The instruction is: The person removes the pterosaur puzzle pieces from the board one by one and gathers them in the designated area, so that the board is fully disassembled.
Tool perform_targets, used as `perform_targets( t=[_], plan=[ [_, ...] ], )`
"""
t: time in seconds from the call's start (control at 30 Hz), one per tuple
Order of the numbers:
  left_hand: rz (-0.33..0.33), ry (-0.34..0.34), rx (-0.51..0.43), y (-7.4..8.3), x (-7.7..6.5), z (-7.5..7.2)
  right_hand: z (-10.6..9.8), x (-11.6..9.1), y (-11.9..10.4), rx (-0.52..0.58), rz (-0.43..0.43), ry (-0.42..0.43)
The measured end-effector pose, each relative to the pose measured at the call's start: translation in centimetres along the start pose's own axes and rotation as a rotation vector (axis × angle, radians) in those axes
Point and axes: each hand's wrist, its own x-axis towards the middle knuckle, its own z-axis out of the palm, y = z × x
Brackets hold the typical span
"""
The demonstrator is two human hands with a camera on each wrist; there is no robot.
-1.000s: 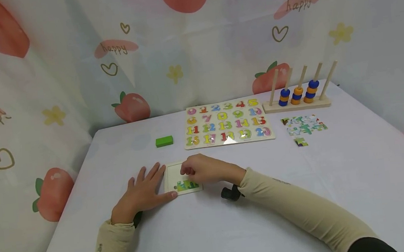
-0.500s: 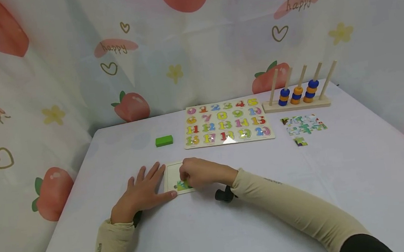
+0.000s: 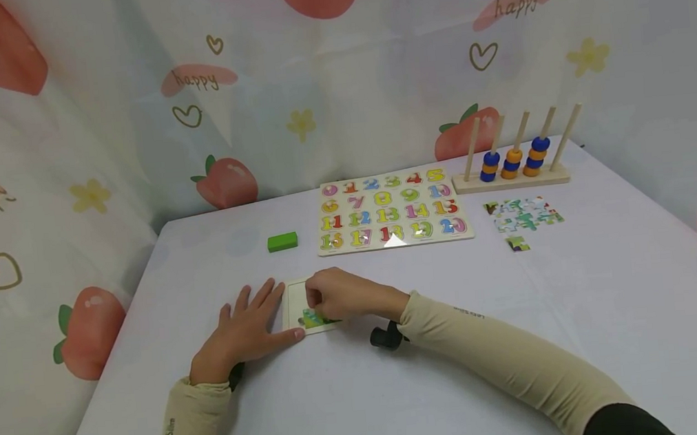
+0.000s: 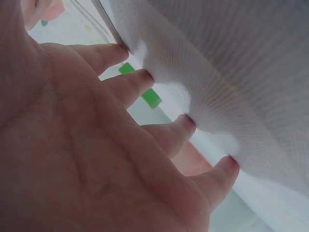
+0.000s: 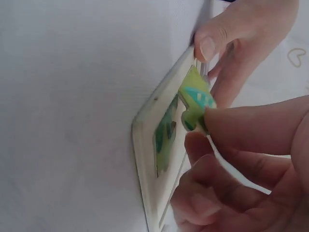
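Observation:
A small white puzzle tray (image 3: 294, 297) lies on the table in front of me. My left hand (image 3: 241, 330) rests flat with spread fingers, its thumb and index finger at the tray's left edge. Between the thumb and fingers of my right hand (image 3: 347, 293) is a green jigsaw piece (image 5: 195, 96), pinched and tilted above the tray floor in the right wrist view. Another green jigsaw piece (image 5: 165, 140) lies in the tray near its corner. From the head, my right hand covers the tray's right part. The left wrist view shows my left fingertips (image 4: 183, 122) on the white cloth.
Beyond the tray stand a green block (image 3: 282, 242) and a number puzzle board (image 3: 393, 210). A wooden peg stand (image 3: 512, 181) with blue and orange beads is at the back right. Loose jigsaw pieces (image 3: 525, 214) lie in front of it, one piece (image 3: 517, 243) nearest me.
My right hand has moved slightly left, dipping toward the green pieces and rising a little, and now pinches one tilted up. My left hand has stayed in place.

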Motion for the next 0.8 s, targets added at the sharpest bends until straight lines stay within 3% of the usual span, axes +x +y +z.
perform_targets(
  t=[0.17, 0.33, 0.8],
  plan=[
    [0.001, 0.001, 0.004, 0.1, 0.0, -0.1, 0.1, -0.3, 0.6, 0.071, -0.024, 0.028],
    [0.001, 0.002, 0.015, 0.2, 0.0, -0.1, -0.1, -0.8, 1.3, 0.117, 0.008, 0.063],
    [-0.005, 0.004, 0.024, 0.3, -0.1, 0.1, -1.7, -3.3, 3.8, 0.124, 0.09, 0.119]
  ],
)
